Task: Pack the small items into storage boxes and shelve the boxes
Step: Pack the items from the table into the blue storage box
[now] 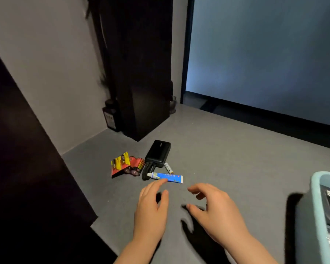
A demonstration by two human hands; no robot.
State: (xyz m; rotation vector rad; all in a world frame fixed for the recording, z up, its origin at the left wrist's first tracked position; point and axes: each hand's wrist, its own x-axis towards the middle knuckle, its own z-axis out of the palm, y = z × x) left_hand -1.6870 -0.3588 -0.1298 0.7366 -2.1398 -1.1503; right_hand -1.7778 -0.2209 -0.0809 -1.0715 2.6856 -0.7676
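left hand (151, 208) fingers loose, holding nothing, fingertips just at the blue tube (167, 177) | right hand (215, 210) spread, empty, near it | power bank (158, 153), loose battery (168, 167), battery packs (126, 164) farther left | pale blue box (318, 212) near right

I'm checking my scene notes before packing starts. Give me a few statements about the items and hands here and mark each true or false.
1. The blue tube lies on the grey surface. True.
2. The left hand grips the black power bank. False: it holds nothing, its fingertips near the tube.
3. The right hand is open with fingers spread. True.
4. The light blue box sits at the left edge. False: it is at the right edge.
5. A loose battery lies beside the power bank. True.
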